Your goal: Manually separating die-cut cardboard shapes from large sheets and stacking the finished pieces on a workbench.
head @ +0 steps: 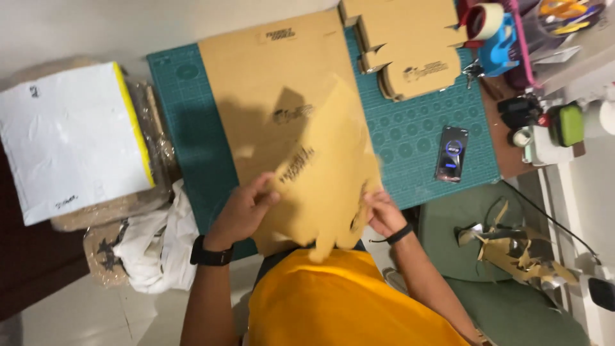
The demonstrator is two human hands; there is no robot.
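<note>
Both hands hold a flat brown die-cut cardboard blank (327,173), blurred, lifted above a green cutting mat (416,134). My left hand (243,208) grips its left edge; a black watch sits on that wrist. My right hand (384,211) grips the right lower edge, with a black band on the wrist. Under the blank lies a larger brown cardboard sheet (262,83) on the mat. A stack of folded cardboard blanks (410,45) rests at the mat's far right.
A phone (451,154) with a lit screen lies on the mat's right side. A tape roll (487,19), blue dispenser and desk clutter stand far right. A white padded package (70,138) lies left. Cardboard scraps (519,250) sit on a green seat.
</note>
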